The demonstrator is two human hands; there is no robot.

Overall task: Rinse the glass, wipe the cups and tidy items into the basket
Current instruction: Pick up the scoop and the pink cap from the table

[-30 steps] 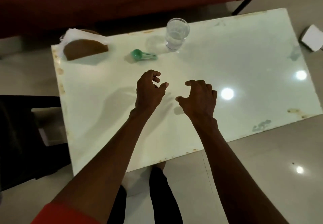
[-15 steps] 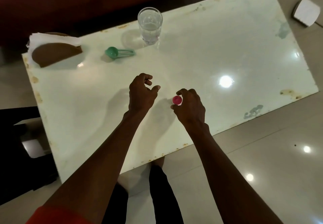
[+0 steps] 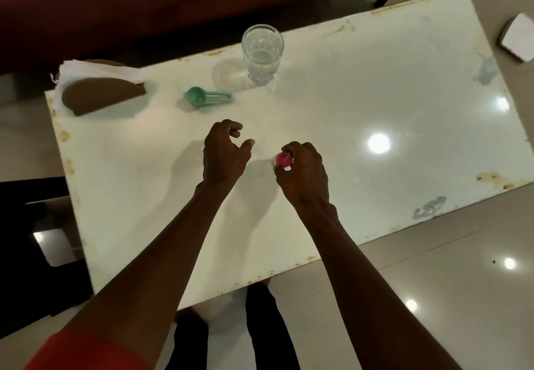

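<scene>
Item: small pink cup (image 3: 283,158), pinched by right hand (image 3: 303,173) grip; left hand (image 3: 224,153) loosely curled, empty; risk: cup slips onto worktop (image 3: 375,104), toward glass (image 3: 262,52) at 12 o'clock.

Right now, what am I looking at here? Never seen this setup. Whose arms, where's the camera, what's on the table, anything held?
There is no machine: a person works with bare hands, and one wide-angle camera on their head looks forward and down, so the arms reach in from the bottom of the picture.

On the white table stand a clear glass with some water in it, a green measuring scoop lying near it, and a brown holder with white paper napkins at the far left corner.

The right hand pinches a small pink cup just over the tabletop. The left hand hovers beside it, fingers loosely curled, holding nothing. No basket is in view.
</scene>
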